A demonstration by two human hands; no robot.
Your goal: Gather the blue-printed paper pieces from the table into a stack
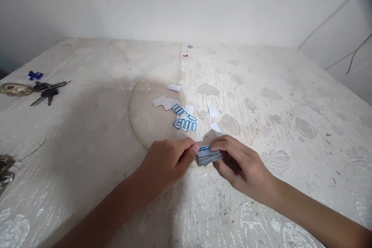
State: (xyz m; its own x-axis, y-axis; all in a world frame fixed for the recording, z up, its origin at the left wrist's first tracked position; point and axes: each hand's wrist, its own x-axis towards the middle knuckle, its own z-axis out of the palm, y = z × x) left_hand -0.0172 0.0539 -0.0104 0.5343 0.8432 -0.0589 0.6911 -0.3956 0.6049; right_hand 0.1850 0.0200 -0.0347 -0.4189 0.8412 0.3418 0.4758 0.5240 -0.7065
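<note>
A thick stack of small paper cards [208, 157] is held between my two hands near the middle of the table. My right hand [244, 164] grips its right side, fingers at the top edge and thumb lower down. At the left top corner, the thumb and finger of my left hand [167, 162] are pinched on the stack; whether on one card or several, I cannot tell. A strip of blue print shows along the upper edge. Just beyond lie loose cards with blue outlined marks [186, 121] and several blank white cards [213, 111].
Keys [49, 90] with a tan fob [16, 89] lie at the left beside a shiny blue scrap [35, 75]. A dark metallic object [6, 172] is cut off at the left edge. Red [185, 55] and blue [190, 46] scraps sit near the back wall [186, 4]. A patterned cover [95, 124] spans the table.
</note>
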